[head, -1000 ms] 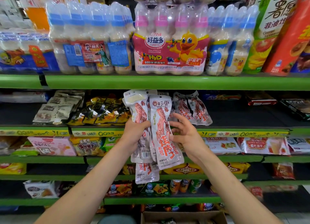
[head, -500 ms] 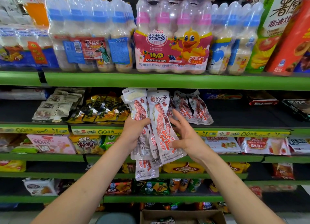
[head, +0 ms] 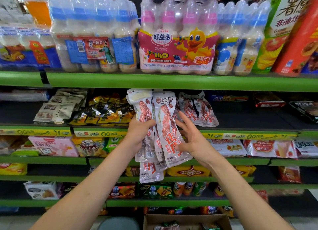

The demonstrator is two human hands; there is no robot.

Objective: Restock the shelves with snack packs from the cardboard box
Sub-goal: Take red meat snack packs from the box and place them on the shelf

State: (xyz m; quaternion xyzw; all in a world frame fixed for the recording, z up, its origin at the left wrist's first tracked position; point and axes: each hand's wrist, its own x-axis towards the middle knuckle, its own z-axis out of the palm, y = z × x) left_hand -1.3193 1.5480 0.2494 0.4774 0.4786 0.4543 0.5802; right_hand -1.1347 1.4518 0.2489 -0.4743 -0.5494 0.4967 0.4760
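Hands first: left hand (head: 141, 131) grips a fanned bunch of snack packs (head: 165, 126) around the middle, thumb across the front. Right hand (head: 192, 142) has fingers spread and lightly curled, thumb on the lower face of the front pack; looks like it's peeling that one off the bunch, but I can't tell if it's a real pinch yet.

Bunch is held upright in front of the second shelf (head: 240, 126), just left of the matching packs already leaning there (head: 197, 109). Cardboard box (head: 187, 221) sits on the floor directly below, more stock visible inside.

Risks as I see them:
- Lowest pack (head: 151, 173) hangs well under the left grip, only its top caught. Glossy film, so any loosening while the right hand pulls likely drops it, toward the box or floor.
- Pulling the front pack could drag its neighbours out of the fan.
- The packs on the shelf lean loosely; pushing a new one in beside them may tip them flat or push them back.
- Gold-and-black packs (head: 103, 114) sit close on the left, so a sloppy placement mixes the facings.
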